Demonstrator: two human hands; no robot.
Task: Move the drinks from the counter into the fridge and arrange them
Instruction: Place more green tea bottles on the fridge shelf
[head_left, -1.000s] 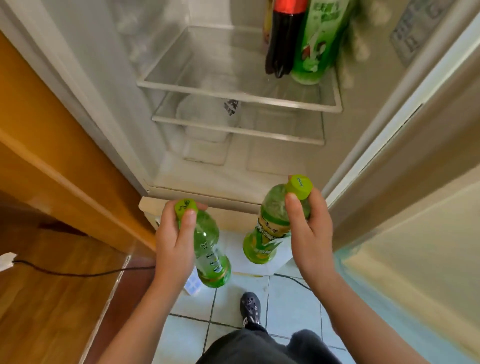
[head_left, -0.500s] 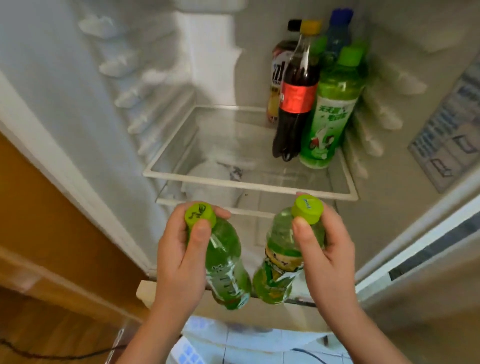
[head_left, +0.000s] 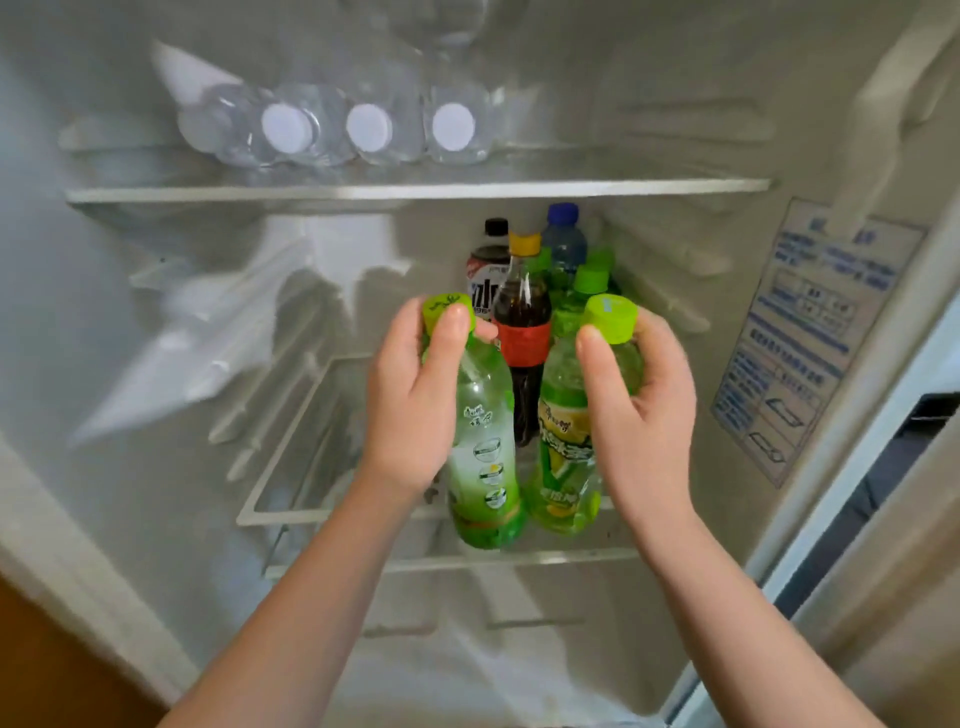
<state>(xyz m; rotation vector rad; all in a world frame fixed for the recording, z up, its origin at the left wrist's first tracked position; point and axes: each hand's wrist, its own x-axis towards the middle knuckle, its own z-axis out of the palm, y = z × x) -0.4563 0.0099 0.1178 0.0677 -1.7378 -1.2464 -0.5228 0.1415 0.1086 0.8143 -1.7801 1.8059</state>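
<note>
Head view: both hands are up inside the open fridge, one bottle each.
Left hand (head_left: 410, 410): wrapped round the neck of the pale-label green bottle (head_left: 485, 467), thumb up on its green cap. The bottle hangs roughly upright.
Right hand (head_left: 639, 410): gripping the yellow-label green bottle (head_left: 566, 467) at the shoulder, thumb just under the cap, fingers curled behind.
Gap between the two: pretty much none. They're side by side and look to be touching low down.
Bottoms: level with the front edge of the middle shelf (head_left: 337, 514). Can't tell if they're resting on it.
Right behind: a cola bottle (head_left: 522, 332) with a yellow cap shows between the hands. A black-capped bottle (head_left: 485, 260), a blue-capped bottle (head_left: 563, 239) and a green-capped bottle (head_left: 589, 278) are packed into the back right corner.
Open room: bare glass shows across the left half of the middle shelf, out to the fridge's left wall (head_left: 104, 364).
Upper shelf (head_left: 415, 189): water bottles (head_left: 452, 127) lie on their sides at left and middle, white caps facing out. Bare shelf shows at its right end.
Right wall: a sticker (head_left: 810, 332) with blue print, well apart from the right hand.
</note>
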